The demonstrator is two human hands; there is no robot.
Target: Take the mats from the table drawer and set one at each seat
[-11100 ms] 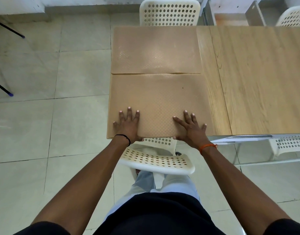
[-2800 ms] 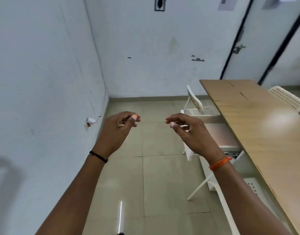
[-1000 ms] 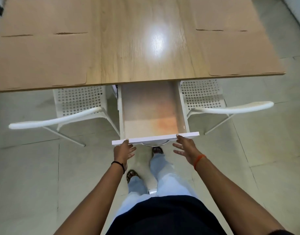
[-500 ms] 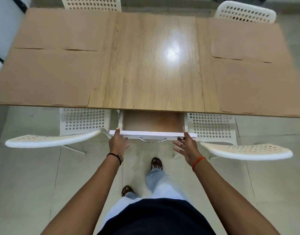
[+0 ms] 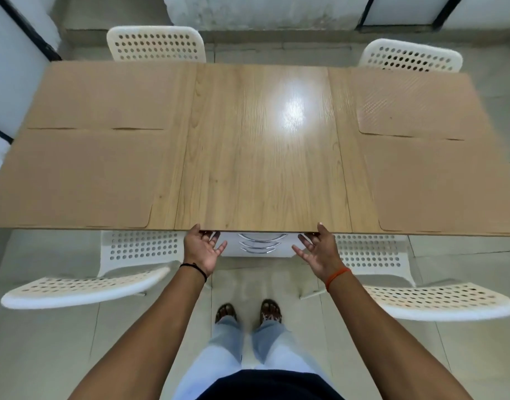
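**Hands let go, drawer pushed in**

Both hands, left hand point(image 5: 204, 249) and right hand point(image 5: 317, 252), hang relaxed, off the drawer point(image 5: 261, 246), which jutted out half a second ago. Four mats point(image 5: 75, 180) lie on the table point(image 5: 262, 157). Drawer interior hidden.

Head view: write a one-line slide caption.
Both open hands, left hand and right hand, at the white table drawer, four tan rectangular mats set on the wooden table.

Four white chairs point(image 5: 155, 44) (perforated), pale tiled floor point(image 5: 40, 350).
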